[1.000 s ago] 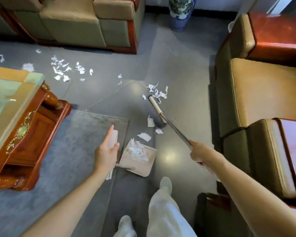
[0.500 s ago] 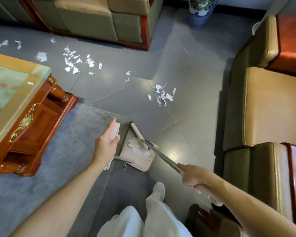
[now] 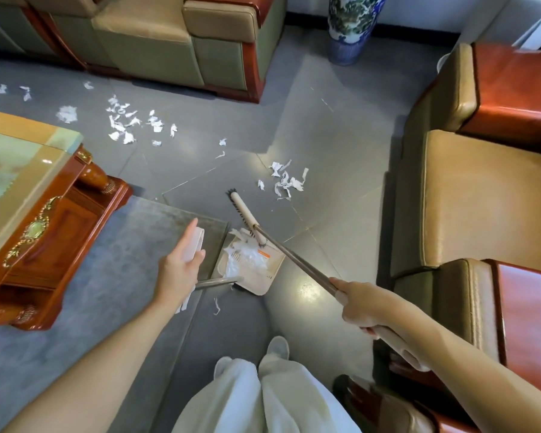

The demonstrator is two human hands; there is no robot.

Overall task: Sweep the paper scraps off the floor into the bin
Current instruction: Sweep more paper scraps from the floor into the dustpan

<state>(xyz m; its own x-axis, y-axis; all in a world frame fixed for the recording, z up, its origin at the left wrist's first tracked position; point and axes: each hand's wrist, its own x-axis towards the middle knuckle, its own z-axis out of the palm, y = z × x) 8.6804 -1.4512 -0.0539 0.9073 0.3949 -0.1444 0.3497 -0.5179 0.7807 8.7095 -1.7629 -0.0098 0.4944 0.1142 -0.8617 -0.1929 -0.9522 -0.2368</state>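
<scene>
My right hand [image 3: 361, 306] grips the metal shaft of a broom [image 3: 289, 259]. Its cream brush head [image 3: 242, 212] rests on the floor just beyond the mouth of a beige dustpan [image 3: 261, 271]. White paper scraps [image 3: 247, 253] lie piled inside the pan. My left hand [image 3: 178, 268] holds the dustpan's white handle grip [image 3: 196, 245], thumb round it and fingers stretched along it. A small cluster of scraps [image 3: 286, 182] lies on the grey tiles past the brush. A larger scatter of scraps [image 3: 128, 123] lies far left near the sofa. One scrap [image 3: 216, 306] sits behind the pan.
A red wooden coffee table [image 3: 44, 220] stands on a grey rug [image 3: 85, 307] at the left. Sofas [image 3: 156, 39] line the back and armchairs [image 3: 481, 195] the right side. A blue and white vase [image 3: 352, 26] stands in the far corner. My feet [image 3: 277, 346] are below the pan.
The broom pulled loose scraps into the dustpan, then its head moved back out past the pan's mouth. My left hand kept holding the dustpan handle.
</scene>
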